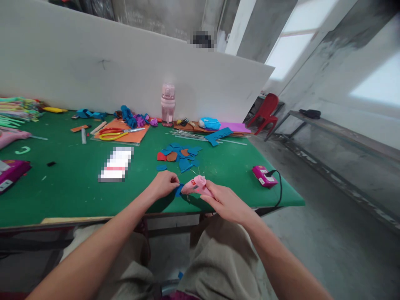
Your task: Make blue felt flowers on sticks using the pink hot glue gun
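My right hand (226, 203) is wrapped round a pink hot glue gun (195, 185), its nozzle pointing left over the near edge of the table. Under the nozzle is a small blue felt piece (179, 190), pinched at its left side by the fingers of my left hand (165, 183). Whether the nozzle touches the felt I cannot tell. Just beyond my hands lies a loose pile of blue felt cutouts (177, 151), with a red piece (161, 156) and brown pieces (171, 156) among them. A single blue oval (161, 167) lies apart, nearer my left hand.
Scissors (114, 133) lie on an orange sheet (137, 135). A pink bottle (168, 104) stands by the white board (125, 62). A magenta box (264, 176) with a black cable sits at the right, and another magenta pack (14, 173) at the left. The green table (78, 204) ends before my knees.
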`<state>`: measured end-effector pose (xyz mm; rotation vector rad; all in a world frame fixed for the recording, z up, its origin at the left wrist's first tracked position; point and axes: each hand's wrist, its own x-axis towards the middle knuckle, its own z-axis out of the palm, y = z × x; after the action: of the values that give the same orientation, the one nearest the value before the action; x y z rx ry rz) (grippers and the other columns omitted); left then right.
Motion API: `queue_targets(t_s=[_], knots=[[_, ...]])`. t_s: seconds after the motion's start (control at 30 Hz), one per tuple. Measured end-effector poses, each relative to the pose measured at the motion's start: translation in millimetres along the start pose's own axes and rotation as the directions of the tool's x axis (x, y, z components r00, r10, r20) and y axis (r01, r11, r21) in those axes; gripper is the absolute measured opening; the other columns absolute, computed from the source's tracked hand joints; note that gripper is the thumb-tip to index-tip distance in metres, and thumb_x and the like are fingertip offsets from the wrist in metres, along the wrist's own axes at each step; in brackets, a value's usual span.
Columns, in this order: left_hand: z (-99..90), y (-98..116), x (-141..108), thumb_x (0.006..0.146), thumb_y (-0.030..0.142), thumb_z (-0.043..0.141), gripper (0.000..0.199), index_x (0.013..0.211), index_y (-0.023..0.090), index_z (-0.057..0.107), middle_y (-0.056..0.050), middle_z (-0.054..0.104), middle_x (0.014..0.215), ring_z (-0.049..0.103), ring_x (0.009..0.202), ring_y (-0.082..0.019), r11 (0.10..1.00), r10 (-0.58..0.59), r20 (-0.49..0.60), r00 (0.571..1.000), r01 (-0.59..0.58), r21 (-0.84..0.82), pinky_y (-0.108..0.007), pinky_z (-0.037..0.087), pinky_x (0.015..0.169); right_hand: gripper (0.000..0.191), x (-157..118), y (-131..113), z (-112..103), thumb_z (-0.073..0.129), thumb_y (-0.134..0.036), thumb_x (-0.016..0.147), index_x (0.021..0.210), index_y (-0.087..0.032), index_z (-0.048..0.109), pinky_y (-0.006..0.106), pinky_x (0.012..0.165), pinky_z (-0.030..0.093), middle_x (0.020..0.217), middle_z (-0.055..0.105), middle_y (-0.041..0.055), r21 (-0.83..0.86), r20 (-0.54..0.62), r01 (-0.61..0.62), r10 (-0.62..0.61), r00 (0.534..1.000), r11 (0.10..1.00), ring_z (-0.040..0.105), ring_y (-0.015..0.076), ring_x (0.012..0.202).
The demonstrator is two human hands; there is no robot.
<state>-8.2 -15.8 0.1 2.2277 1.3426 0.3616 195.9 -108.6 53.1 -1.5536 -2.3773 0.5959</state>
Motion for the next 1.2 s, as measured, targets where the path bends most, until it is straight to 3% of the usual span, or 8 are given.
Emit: queue_targets(t_s=[0.67,1.2], knots=[[-0.3,0.7,0.3,0.067,0.020,0.051,0.017,0.068,0.015,0.068,-0.003,0.066,0.066,0.056,0.061,-0.013,1.000,-0.002,-0.002,1.000,0.002,0.004,-0.022,0.034,0.053,0.022,-1.2,2.3,-4.7,0.039,-0.028,0.087,0.105,-0.019,0.046,0.026,0.070,0.037,0.105,0.059,0.0064,0.007,0.002,0.000,0.000,1.000,1.000,0.055,0.0189,0.087],[-2.3,2.0,0.2,0.068,0.022,0.053,0.016,0.069,0.016,0.067,-0.003,0.066,0.066,0.056,0.061,-0.013,1.000,-0.014,0.005,1.000,0.014,0.023,-0.022,0.034,0.054,0.020,-2.8,6.1,-7.9,0.039,-0.029,0.087,0.099,-0.017,0.049,0.027,0.068,0.036,0.095,0.060,0.0073,-0.012,0.012,-0.029,0.029,1.000,1.000,0.055,0.0184,0.082]])
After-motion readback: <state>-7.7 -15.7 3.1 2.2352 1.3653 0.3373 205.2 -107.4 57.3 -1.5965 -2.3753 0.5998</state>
